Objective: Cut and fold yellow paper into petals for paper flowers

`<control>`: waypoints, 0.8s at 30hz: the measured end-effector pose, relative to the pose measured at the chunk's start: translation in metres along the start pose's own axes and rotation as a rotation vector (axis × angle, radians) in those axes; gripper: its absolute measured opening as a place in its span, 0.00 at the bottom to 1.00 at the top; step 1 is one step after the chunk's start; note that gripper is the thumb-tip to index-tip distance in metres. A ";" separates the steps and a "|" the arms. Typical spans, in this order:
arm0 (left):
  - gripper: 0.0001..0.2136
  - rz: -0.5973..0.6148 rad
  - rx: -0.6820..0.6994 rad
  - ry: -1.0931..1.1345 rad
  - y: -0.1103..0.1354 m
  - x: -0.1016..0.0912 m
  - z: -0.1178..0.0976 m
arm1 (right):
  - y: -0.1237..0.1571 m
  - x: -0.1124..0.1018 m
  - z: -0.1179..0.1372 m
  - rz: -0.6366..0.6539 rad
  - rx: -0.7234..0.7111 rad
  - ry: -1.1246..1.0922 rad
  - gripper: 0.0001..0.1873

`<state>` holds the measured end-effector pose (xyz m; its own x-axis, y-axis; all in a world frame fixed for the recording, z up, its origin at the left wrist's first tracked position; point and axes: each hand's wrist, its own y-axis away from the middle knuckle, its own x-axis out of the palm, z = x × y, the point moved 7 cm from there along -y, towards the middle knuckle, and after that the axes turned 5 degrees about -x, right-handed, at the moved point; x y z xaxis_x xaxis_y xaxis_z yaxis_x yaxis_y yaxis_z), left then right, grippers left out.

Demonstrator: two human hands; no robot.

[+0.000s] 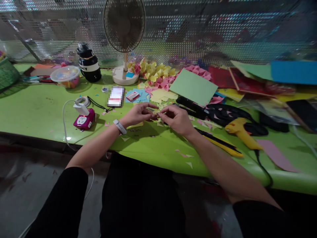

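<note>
My left hand (140, 114) and my right hand (176, 119) meet fingertip to fingertip over the green table (99, 124). Both are closed in a pinch; whatever small piece lies between the fingertips is too small to make out. Just beyond them is a heap of pale yellow paper pieces (163, 96). Blue paper squares (143, 95) with a small red-and-white box (133, 96) on top lie past my left hand. Behind these sit folded yellow paper shapes (155, 70) and folded pink paper shapes (198, 72). Small paper scraps (189, 164) are scattered near the front edge.
To the right lie a yellow glue gun (244, 132), a yellow-and-black cutter (223, 145) and a green paper sheet (194, 86). On the left are a purple power socket (85, 120), phone (116, 96), black bottle (89, 64) and plastic tub (66, 76). A fan (125, 76) stands behind.
</note>
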<state>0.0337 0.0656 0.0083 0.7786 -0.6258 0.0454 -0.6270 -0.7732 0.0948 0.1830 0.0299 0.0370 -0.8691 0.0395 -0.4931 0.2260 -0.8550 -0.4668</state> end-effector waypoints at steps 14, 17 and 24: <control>0.22 0.122 -0.065 0.112 0.002 0.008 0.002 | 0.000 0.013 -0.001 0.191 0.058 -0.010 0.29; 0.22 0.124 -0.092 0.116 0.005 0.008 0.000 | 0.001 0.014 0.005 0.148 -0.025 0.023 0.29; 0.12 0.077 -0.127 -0.021 0.007 0.010 0.000 | 0.002 0.010 0.006 0.003 -0.028 0.039 0.28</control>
<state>0.0373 0.0542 0.0099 0.7267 -0.6860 0.0366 -0.6759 -0.7044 0.2169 0.1719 0.0259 0.0355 -0.8507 0.0571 -0.5226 0.2417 -0.8404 -0.4852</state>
